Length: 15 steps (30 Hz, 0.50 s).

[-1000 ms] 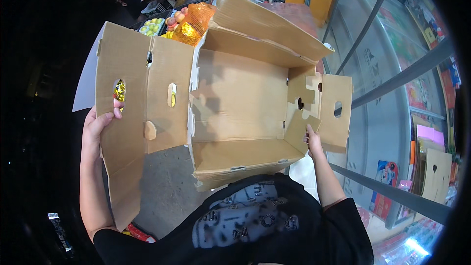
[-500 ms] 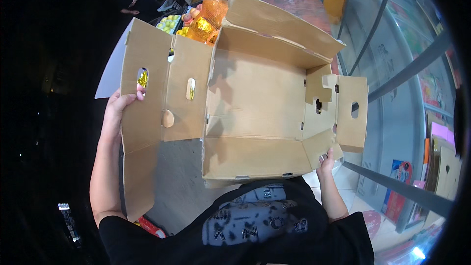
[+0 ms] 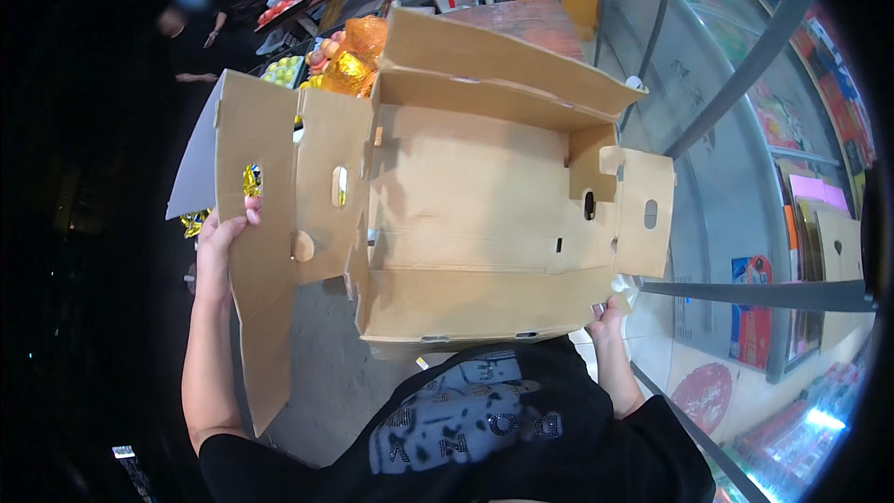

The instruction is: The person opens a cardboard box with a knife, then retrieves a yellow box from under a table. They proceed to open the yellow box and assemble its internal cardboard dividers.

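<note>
Above grey pavement (image 3: 321, 382) (fruit stall (image 3: 326, 47) behind), left hand (image 3: 223, 233) and right hand (image 3: 610, 317) each grip the cardboard box (image 3: 466, 214).

Left hand (image 3: 222, 240) reaches up at about nine o'clock on a bare, nearly straight forearm, its grip closed, fingers curled; right hand (image 3: 607, 321) sits low at four o'clock, wrist bent, grip closed too.

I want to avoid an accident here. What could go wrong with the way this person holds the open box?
The left hand grips only a loose side flap of the cardboard box, which might bend or tear. The right hand supports just one lower corner, so the box could tilt or slip.
</note>
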Each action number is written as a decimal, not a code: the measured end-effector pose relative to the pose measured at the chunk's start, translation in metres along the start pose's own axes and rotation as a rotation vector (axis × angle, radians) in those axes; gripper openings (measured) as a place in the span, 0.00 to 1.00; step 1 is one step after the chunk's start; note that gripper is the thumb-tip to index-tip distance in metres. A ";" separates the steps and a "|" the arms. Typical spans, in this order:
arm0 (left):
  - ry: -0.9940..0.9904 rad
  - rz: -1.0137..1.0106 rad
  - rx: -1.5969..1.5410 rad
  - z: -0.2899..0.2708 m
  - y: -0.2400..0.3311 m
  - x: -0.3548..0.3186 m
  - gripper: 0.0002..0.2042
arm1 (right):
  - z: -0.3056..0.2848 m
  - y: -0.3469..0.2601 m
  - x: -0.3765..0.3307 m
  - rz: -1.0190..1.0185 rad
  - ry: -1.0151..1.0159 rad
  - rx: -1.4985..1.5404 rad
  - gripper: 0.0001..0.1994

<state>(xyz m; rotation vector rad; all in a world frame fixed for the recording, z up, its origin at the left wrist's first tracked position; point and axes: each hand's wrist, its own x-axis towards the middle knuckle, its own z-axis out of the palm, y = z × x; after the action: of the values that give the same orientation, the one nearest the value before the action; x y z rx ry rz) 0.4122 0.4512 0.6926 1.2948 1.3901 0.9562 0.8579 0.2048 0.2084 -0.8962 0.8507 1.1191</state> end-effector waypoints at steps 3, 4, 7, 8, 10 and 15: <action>0.032 -0.011 0.029 -0.017 -0.008 0.004 0.09 | 0.011 0.001 -0.034 -0.036 0.057 -0.067 0.25; 0.030 -0.009 0.064 -0.019 -0.009 0.007 0.11 | 0.011 -0.003 -0.036 -0.046 0.043 -0.090 0.25; 0.074 -0.050 -0.008 -0.018 -0.007 0.011 0.10 | 0.018 -0.022 -0.020 -0.097 -0.036 -0.142 0.26; 0.088 -0.062 -0.019 -0.018 -0.008 0.013 0.11 | 0.026 -0.031 -0.013 -0.119 -0.069 -0.157 0.26; 0.102 -0.076 0.031 -0.014 -0.006 0.011 0.11 | 0.046 -0.042 -0.004 -0.118 -0.036 -0.186 0.25; 0.101 -0.086 0.023 -0.022 -0.017 0.015 0.11 | 0.088 -0.042 -0.009 -0.089 -0.013 -0.246 0.23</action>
<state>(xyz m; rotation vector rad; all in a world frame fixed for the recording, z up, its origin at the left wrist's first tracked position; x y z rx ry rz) 0.3878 0.4656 0.6786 1.2075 1.5265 0.9610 0.9061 0.2738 0.2586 -1.1186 0.6643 1.1660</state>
